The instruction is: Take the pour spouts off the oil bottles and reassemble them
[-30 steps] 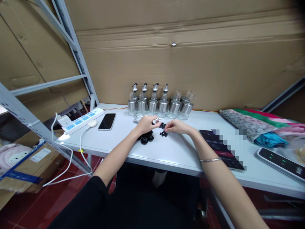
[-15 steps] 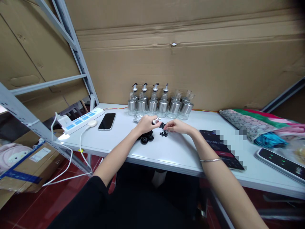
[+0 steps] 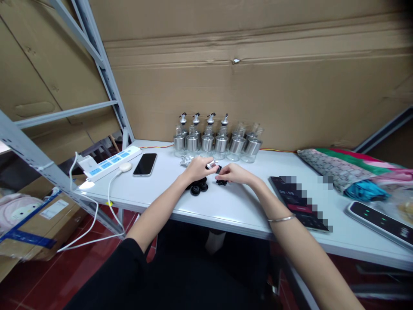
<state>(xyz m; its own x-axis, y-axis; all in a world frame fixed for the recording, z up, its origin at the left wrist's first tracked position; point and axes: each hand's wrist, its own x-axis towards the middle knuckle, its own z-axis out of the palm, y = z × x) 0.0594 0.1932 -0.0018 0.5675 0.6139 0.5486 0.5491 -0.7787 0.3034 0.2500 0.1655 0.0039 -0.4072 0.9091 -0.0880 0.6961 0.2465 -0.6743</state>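
Note:
My left hand (image 3: 197, 168) is closed around a small silver pourer spout (image 3: 211, 164), whose end sticks out past the fingertips to the right. Close to its right, my right hand (image 3: 236, 173) has thumb and fingers pinched together low over a cluster of small black pieces (image 3: 222, 182); whether a piece is between the fingertips is hidden. Round black stoppers (image 3: 195, 189) lie below my left hand, partly covered by it. Shiny silver spout parts (image 3: 186, 160) sit just behind that hand.
Several glass bottles with steel sleeves (image 3: 207, 143) stand behind my hands; some back ones carry pourers (image 3: 211, 117). A phone (image 3: 145, 165) and power strip (image 3: 112, 162) lie left. To the right are a tablet showing a timer (image 3: 297, 202), a black-topped device (image 3: 380, 221) and fabric bags (image 3: 338, 170).
My right hand has moved a little left, closer to my left hand and over the small black pieces. My left hand stays in place with the spout.

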